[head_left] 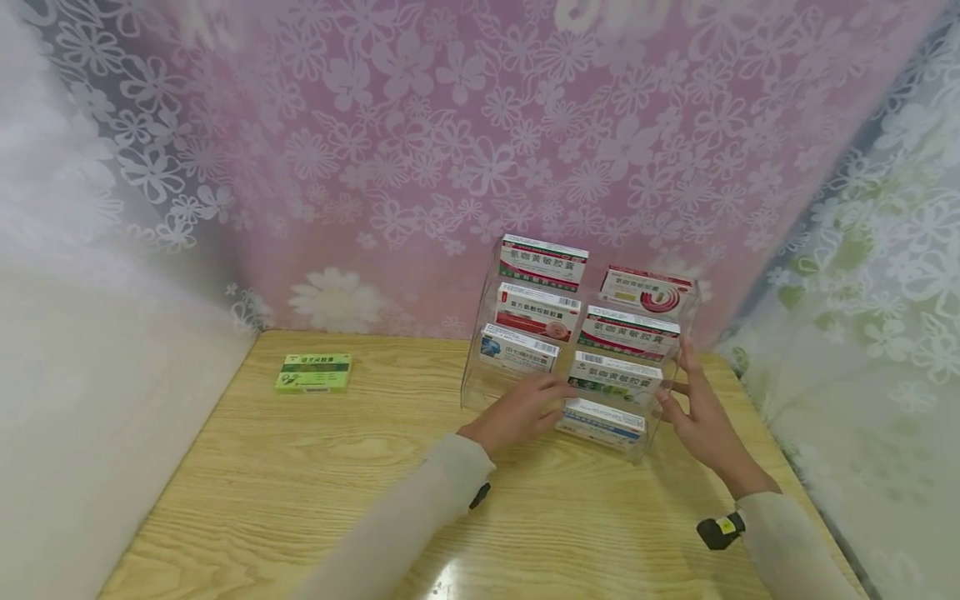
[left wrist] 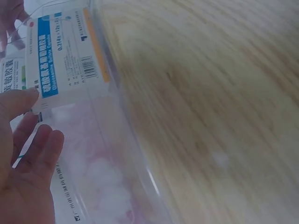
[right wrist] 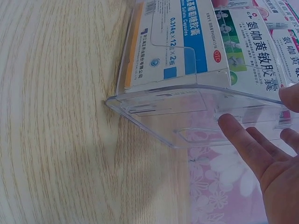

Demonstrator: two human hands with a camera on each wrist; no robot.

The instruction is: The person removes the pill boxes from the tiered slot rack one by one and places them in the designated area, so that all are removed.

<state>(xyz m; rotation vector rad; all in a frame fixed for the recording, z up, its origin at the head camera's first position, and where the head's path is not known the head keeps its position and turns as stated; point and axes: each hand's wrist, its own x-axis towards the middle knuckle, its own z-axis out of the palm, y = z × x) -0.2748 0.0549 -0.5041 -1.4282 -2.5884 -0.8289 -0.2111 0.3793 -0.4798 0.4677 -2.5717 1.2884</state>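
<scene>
A clear plastic tiered rack [head_left: 472, 379] holds several medicine boxes in two columns. My left hand [head_left: 523, 408] is at its lowest tier, by the left end of a white and blue capsule box [head_left: 602, 422]. In the left wrist view the thumb [left wrist: 23, 100] meets that box's corner, and the other fingers lie almost straight beside it. At the rack's right side is my right hand [head_left: 705, 421]. Its fingers [right wrist: 243, 142] lie extended against the clear side panel [right wrist: 163, 105], with the thumb near the front edge.
A green and yellow medicine box [head_left: 313, 372] lies apart on the left of the wooden table [head_left: 360, 450]. Behind the rack hangs a pink flowered cloth [head_left: 420, 167]. Pale cloths [head_left: 97, 292] line both sides.
</scene>
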